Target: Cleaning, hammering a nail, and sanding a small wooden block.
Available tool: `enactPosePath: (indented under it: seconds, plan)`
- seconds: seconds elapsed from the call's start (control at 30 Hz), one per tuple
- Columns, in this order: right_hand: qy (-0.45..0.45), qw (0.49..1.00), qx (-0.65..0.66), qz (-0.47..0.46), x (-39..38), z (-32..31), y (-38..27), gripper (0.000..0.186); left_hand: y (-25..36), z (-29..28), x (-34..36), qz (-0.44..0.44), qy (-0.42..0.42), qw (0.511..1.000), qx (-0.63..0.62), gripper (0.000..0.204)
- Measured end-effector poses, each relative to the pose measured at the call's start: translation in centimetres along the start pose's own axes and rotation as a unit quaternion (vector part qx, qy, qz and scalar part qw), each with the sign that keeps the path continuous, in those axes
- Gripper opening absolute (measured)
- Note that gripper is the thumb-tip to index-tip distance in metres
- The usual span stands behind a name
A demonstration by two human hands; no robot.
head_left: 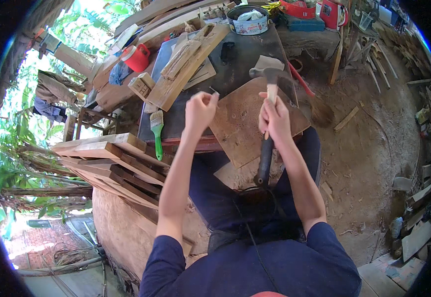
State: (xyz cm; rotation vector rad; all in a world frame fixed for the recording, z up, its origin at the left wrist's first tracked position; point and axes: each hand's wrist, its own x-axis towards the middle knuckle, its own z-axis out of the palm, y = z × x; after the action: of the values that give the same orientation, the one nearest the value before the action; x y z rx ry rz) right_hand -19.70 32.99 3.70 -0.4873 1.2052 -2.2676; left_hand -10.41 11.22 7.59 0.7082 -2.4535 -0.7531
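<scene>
My right hand is wrapped round the handle of a hammer, partway along it. The metal head points away from me, and the black grip hangs toward my lap. Off to the left, my left hand is raised with its fingers pinched together. At its fingertips shows a thin dark sliver that looks like a nail. A square brown wooden board lies below and between my hands, partly on the dark table and reaching over my lap.
A green-handled paintbrush lies at the table's left edge, near thick wooden blocks. Stacked planks jut out at left. Farther back are a red jug and a round tub. A broom leans at right.
</scene>
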Motion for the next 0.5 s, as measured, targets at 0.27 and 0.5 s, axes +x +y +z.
enactPosePath:
  seconds: [0.27,0.5]
  plan:
    - [-0.03,0.997,-0.063,0.041,-0.5,0.5,0.2,0.032,-3.2,2.9,7.5,-0.07,-0.11,0.977,0.171,0.034]
    - [-0.06,0.994,-0.069,0.055,-0.5,0.1,-0.4,0.033,-1.0,3.7,5.9,0.016,-0.078,0.997,0.012,0.026]
